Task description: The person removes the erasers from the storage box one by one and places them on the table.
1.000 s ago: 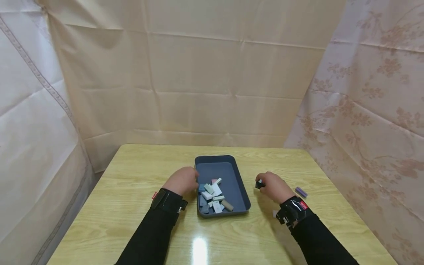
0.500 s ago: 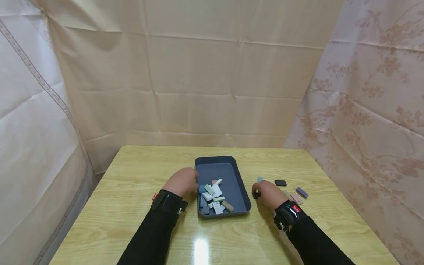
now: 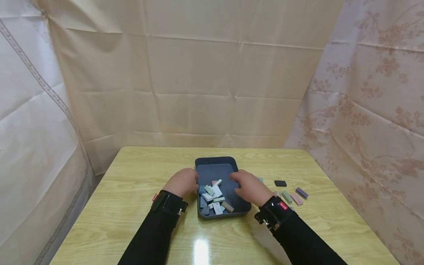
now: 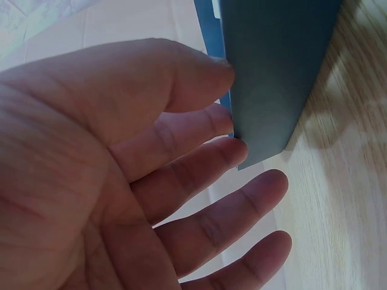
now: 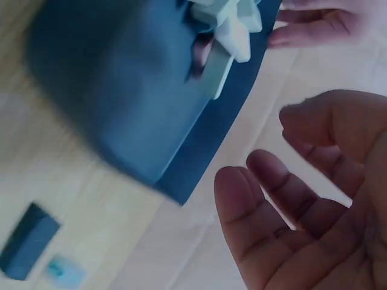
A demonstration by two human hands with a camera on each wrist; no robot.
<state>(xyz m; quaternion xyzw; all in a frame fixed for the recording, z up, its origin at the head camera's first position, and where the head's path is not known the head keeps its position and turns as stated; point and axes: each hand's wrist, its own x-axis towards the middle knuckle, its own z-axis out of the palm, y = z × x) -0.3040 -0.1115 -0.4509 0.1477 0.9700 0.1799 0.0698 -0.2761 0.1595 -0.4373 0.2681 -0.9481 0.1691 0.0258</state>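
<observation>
Table (image 3: 145, 162), pale wood; dark tray (image 3: 215, 171) at centre. Left hand (image 3: 182, 181) at left rim, fingers loosely spread; right hand (image 3: 253, 187) over right rim, fingertips apart. Small blocks (image 3: 216, 190) heaped in tray's near left; other blocks (image 3: 296, 199) scattered at right.

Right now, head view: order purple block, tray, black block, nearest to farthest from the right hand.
1. Tray: right hand overlaps its right rim.
2. Black block: on table, right of the hand.
3. Purple block: farther right.
</observation>
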